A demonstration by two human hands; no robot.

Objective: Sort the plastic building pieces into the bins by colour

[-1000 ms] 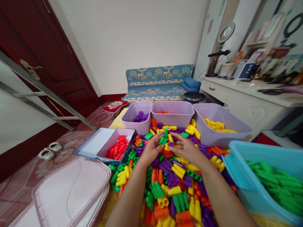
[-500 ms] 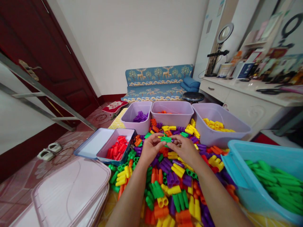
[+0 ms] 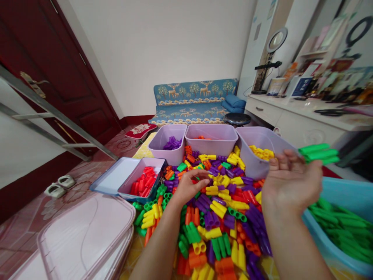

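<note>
My right hand [image 3: 291, 179] is raised on the right, palm turned up, near the rim of the blue bin [image 3: 346, 186]. A green building block [image 3: 319, 153] of joined tubes shows at its thumb and forefinger; the grip is partly hidden. My left hand [image 3: 189, 186] hovers over the middle of the pile, with fingers curved, a gap between them and the thumb, and nothing visible in it. Beneath both hands lie mixed building blocks in purple, yellow, orange, red and green, such as a yellow block [image 3: 218, 209]. Several green blocks [image 3: 340, 225] fill the blue bin.
Lilac bins hold purple blocks [image 3: 173, 143], orange blocks [image 3: 201, 137] and yellow blocks [image 3: 262, 153]. Red blocks [image 3: 144, 182] lie in a smaller box at the left. Stacked lids [image 3: 84, 233] rest at the front left. A patterned sofa [image 3: 195, 101] stands behind.
My right hand has left my left hand and swung to the right with the green building block, turning palm up. My left hand stays over the pile, its fingers now apart.
</note>
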